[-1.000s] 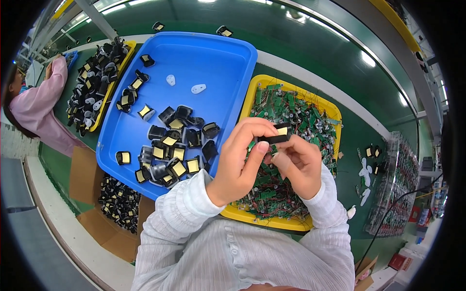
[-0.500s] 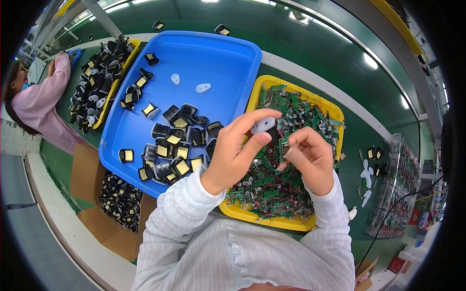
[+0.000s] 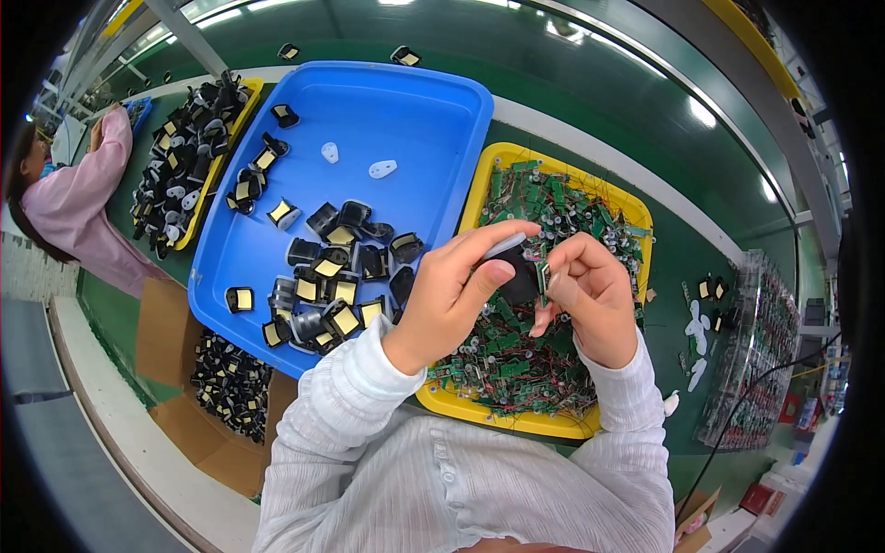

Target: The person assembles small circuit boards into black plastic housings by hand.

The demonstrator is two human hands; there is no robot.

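My left hand (image 3: pixel 456 290) grips a black plastic housing (image 3: pixel 518 276) with a white cap on top, held above the yellow tray (image 3: pixel 479 198). My right hand (image 3: pixel 590 295) pinches a small green circuit board (image 3: pixel 544 276) against the side of that housing. Both hands meet over the yellow tray, which is heaped with green circuit boards and red wires. To the left lies a blue tray (image 3: pixel 396 101) with several black housings with yellow labels and two white caps (image 3: pixel 382 169).
Another yellow tray (image 3: pixel 207 198) of black housings sits at far left, beside a person in a pink top (image 3: pixel 69 203). A cardboard box (image 3: pixel 226 382) of black parts stands below the blue tray. Small white and black parts (image 3: pixel 705 304) lie right of the yellow tray.
The black housing was turned in my left hand and raised slightly; my right hand brought the small green board up against its side.
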